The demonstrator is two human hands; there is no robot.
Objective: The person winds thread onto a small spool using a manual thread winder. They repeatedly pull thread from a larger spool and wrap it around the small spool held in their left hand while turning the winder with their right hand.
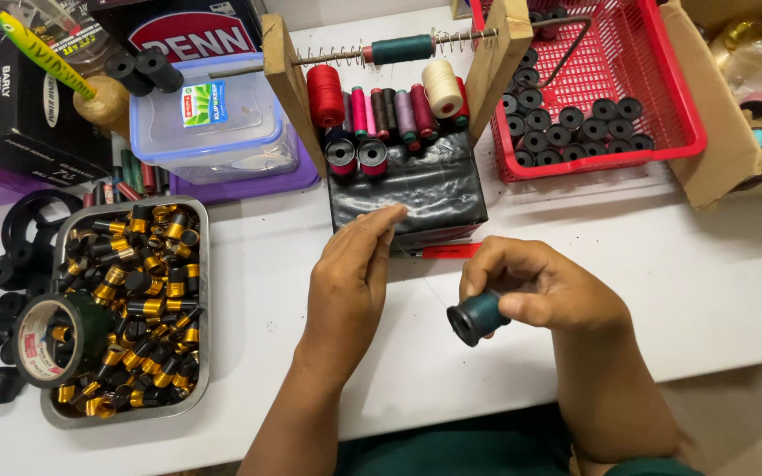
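White table (663,264) lies bare right of right hand (535,291) gripping spool (476,317)

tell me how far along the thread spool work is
Looks done: one dark teal spool sits wound on the wooden frame's rod. In hand: the right hand holds a dark teal spool, while the left hand touches the black block. Left: many black spools wait in the red basket.
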